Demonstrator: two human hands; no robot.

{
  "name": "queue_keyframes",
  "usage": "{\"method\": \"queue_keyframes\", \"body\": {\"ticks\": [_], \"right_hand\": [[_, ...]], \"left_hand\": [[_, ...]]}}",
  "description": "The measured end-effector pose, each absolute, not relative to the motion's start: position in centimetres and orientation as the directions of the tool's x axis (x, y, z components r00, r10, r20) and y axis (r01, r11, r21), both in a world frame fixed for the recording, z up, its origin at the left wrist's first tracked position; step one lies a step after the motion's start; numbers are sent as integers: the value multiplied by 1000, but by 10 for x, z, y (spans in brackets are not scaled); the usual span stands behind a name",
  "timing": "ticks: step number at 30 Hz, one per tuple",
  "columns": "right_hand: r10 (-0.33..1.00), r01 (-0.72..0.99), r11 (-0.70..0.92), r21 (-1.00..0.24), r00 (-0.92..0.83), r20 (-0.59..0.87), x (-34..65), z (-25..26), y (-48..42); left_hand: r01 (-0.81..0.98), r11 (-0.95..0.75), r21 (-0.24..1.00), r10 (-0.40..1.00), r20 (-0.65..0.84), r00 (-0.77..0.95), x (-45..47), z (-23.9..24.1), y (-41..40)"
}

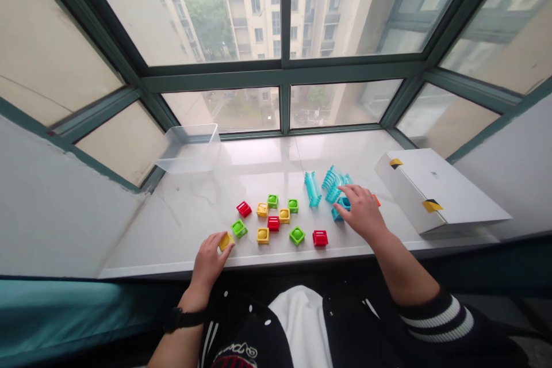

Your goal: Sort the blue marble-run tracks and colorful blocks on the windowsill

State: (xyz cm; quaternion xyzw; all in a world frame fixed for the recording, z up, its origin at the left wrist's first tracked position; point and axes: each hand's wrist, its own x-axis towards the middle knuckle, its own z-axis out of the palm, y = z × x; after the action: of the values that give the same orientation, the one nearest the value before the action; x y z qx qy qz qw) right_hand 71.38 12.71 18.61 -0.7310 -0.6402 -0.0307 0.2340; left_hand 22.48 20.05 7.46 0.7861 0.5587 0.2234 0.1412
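The left hand (207, 260) pinches a yellow block (225, 241) near the front of the windowsill (150, 241), a green block (238, 229) just beyond, while the right hand (363, 211) arches at a blue block (337, 215), its grip unclear.

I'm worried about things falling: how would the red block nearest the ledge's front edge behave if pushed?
The red block would likely slide, not roll: it's boxy, on a glossy ledge. It's probably stiff, given its crisp edges, and perhaps light, looking plastic.

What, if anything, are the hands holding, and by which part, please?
The left hand holds a yellow block by its edges; whether the right hand grips the blue block cannot be told.
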Motion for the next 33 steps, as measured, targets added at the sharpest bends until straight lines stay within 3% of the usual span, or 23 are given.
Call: {"method": "queue_keyframes", "body": {"ticks": [7, 11, 15, 19, 22, 25, 29, 33], "right_hand": [[986, 983, -166, -80, 166, -13, 744, 164, 142], [988, 987, -145, -70, 141, -66, 743, 157, 152], [996, 970, -84, -228, 83, -14, 747, 167, 149], [986, 879, 21, -477, 61, 155, 732, 189, 141], [979, 711, 145, -688, -1, 205, 697, 198, 139], [976, 479, 219, -850, -107, 191, 653, 193, 137], [969, 318, 239, -918, -133, 206, 625, 172, 135], [990, 328, 99, -940, 60, 125, 641, 143, 133]], "left_hand": [[861, -217, 459, 976, 130, 177, 220, 51, 249], [838, -192, 510, 981, 73, 180, 233, 45, 257], [812, -178, 555, 982, 49, 182, 236, 53, 252], [749, -319, 581, 945, 257, 203, 261, 88, 232], [607, -521, 600, 853, 369, 368, 308, 122, 209], [520, -659, 544, 749, 403, 526, 357, 144, 191], [509, -684, 523, 713, 333, 617, 385, 142, 184], [625, -530, 573, 835, 228, 500, 374, 128, 191]]}}
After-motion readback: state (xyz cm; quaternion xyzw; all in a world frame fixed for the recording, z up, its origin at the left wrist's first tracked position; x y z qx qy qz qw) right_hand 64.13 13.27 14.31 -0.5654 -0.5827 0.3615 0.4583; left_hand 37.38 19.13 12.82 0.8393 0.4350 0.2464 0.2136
